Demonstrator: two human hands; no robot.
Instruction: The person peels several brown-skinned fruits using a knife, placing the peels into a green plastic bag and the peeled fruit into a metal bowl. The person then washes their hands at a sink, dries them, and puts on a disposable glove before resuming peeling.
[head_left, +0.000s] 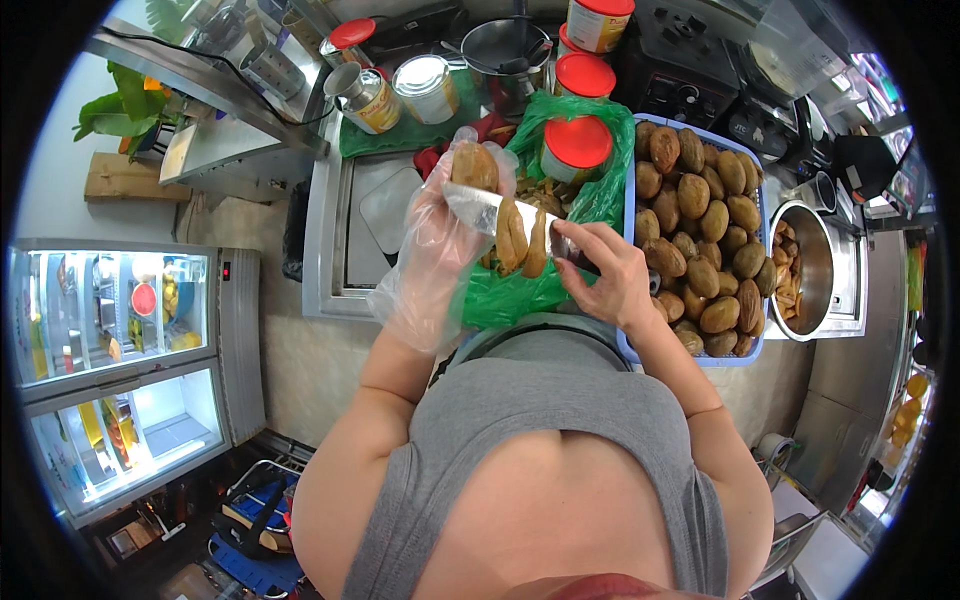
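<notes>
In my left hand (448, 217), covered by a clear plastic glove, is a brown oval fruit (475, 168) whose kind I cannot settle. My right hand (611, 274) is bare and grips a wide-bladed knife (469, 205) by its handle end, the blade lying against the fruit's near side. Brown strips of peel (511, 237) cling to the blade. Below both hands spreads a green plastic bag (525, 296) with peelings in it. A blue plastic basket (628, 225) full of whole brown fruits stands to the right. Beyond it, a steel bowl (823, 281) holds peeled-looking brown pieces.
A red-lidded can (577, 146) stands on the green bag. More cans (426, 90), a steel pot (499, 45) and a black blender base (679, 82) line the back. At left are a metal sink or tray (382, 214) and a lit glass-door refrigerator (135, 367).
</notes>
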